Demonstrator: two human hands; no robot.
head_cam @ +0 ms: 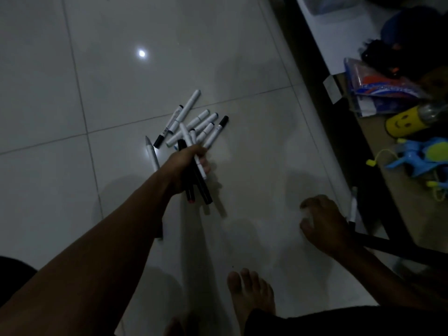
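The left hand (186,166) grips a loose bundle of markers (204,192) at frame centre, just below the scattered markers (194,122) on the floor (254,154). Reaching for more could loosen that grip and let one slip out and roll away. The right hand (324,224), at lower right, rests loosely curled and holds nothing visible.

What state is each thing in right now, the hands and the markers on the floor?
left hand: grips a bundle of markers.
held markers: white and black, bunched in the fist.
loose markers: lying in a heap on the tile floor.
single white marker: lies apart, left of the heap.
right hand: fingers curled, low by the floor; cannot tell if it holds anything.
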